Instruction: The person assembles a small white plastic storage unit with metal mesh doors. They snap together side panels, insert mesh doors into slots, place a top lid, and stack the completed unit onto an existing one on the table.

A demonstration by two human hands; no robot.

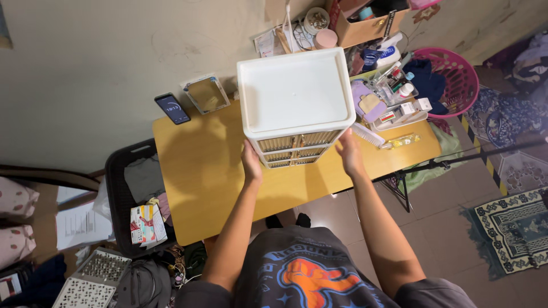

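Observation:
A white plastic drawer cabinet with several clear drawers stands on a yellow table. My left hand grips its lower left side. Against the lower right side presses my right hand. Both arms reach out from below, and the cabinet's flat top faces the camera.
A phone and a small mirror lie at the table's far left. A comb and a tray of cosmetics crowd the right end. A pink basket stands right; a dark laundry basket stands left.

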